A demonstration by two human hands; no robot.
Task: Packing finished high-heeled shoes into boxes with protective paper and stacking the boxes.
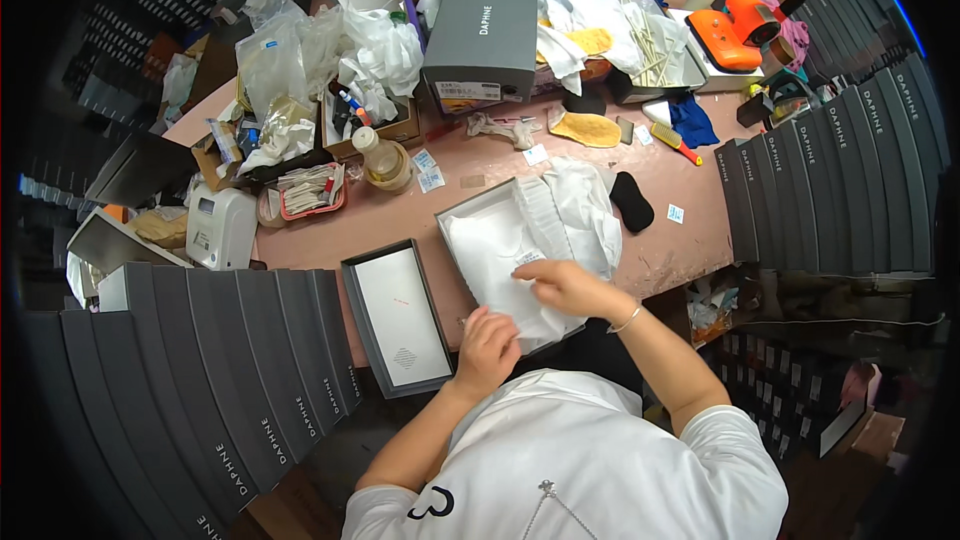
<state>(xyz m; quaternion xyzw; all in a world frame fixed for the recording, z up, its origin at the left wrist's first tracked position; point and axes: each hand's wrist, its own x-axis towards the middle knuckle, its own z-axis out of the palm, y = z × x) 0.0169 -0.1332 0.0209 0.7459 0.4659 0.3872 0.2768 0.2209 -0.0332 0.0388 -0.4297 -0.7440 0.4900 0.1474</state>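
Observation:
A grey shoe box (458,237) lies open in front of me at the table's near edge, lined with white tissue paper (490,245). My right hand (570,290) reaches over it, index finger stretched onto the paper beside a small printed label (526,259). At the box's near left corner is my left hand (488,350), its fingers loosely bent and resting by the tissue, with nothing visible in them. More crumpled tissue (585,205) covers the box's right half and hides what lies beneath. The box's lid (400,315) lies inside up on the left.
Stacked grey shoe boxes flank me at left (210,360) and right (830,180). A closed shoe box (485,30) stands at the back. Nearby are a black pad (631,202), a yellow insole (585,128), a brush (677,143), a bottle (385,160) and a white device (221,228).

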